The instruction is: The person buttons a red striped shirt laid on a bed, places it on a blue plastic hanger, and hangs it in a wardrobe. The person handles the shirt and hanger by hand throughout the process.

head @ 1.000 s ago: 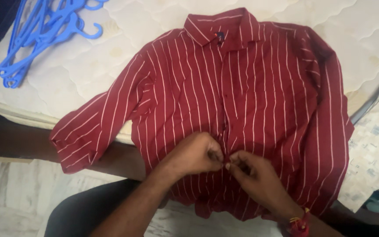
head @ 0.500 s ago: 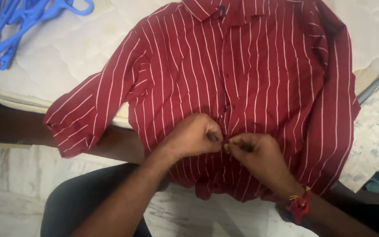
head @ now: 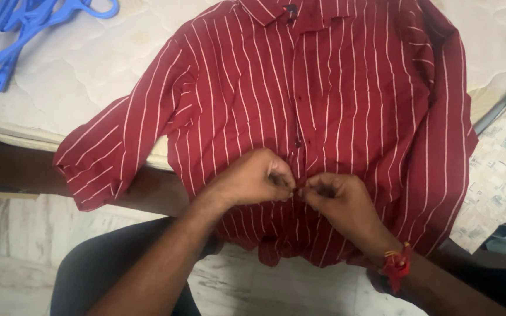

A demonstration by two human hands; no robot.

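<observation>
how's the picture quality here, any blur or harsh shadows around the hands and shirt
Head view: soft, even light, no glare; left hand and right hand slightly soft where they pinch the red striped shirt; blue hangers cropped at the top-left edge.

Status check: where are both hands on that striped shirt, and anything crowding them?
Left hand and right hand pinched on the front placket of the red striped shirt, low down. Shirt flat on the mattress, hem overhanging. Blue hangers far off, nothing crowding.

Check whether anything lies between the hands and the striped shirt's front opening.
Nothing visible does. The left hand and right hand are both already pinching the button placket of the red striped shirt near its lower front, fingertips meeting there. The blue hangers lie well away on the mattress.
</observation>
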